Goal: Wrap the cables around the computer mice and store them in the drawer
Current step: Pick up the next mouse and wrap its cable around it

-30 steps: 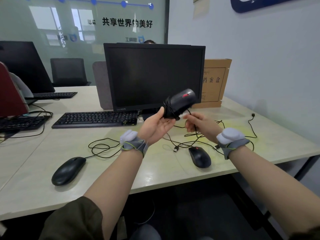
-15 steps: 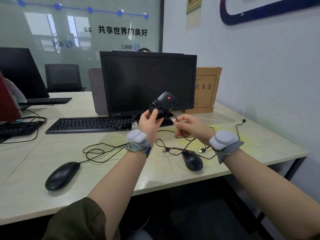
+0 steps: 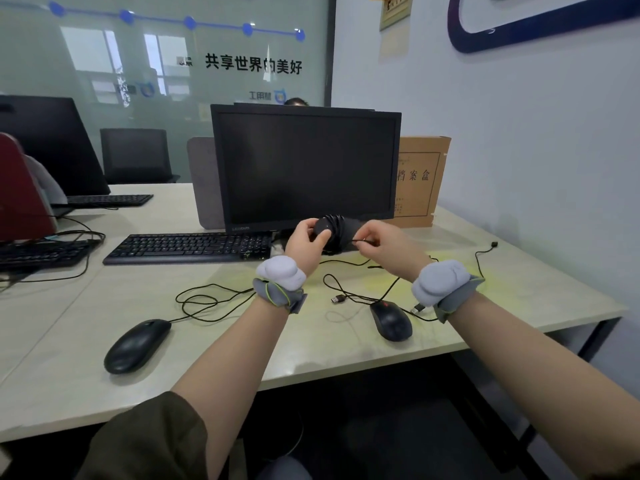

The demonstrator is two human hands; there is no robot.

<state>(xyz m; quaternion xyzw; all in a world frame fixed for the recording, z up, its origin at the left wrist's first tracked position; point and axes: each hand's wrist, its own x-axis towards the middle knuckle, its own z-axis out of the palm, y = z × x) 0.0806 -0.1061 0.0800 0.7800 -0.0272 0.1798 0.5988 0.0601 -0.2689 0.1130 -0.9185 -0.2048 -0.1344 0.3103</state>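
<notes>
So the wrapped mouse (image 3: 334, 230) is up in the air just in front of the monitor (image 3: 304, 168), cable coiled around its body. Left hand (image 3: 304, 240) grips it with the thumb across the top, and the right hand (image 3: 384, 242) pinches the loose end of its cable (image 3: 362, 241) right beside it. Two more black mice sit on the desk (image 3: 69, 341): one with a red wheel (image 3: 391, 320) below the right wrist, another (image 3: 136, 344) off to the left, both with cables sprawled loose. A keyboard (image 3: 187, 247) sits left of the hands, and a brown file box (image 3: 420, 178) stands by the wall.
</notes>
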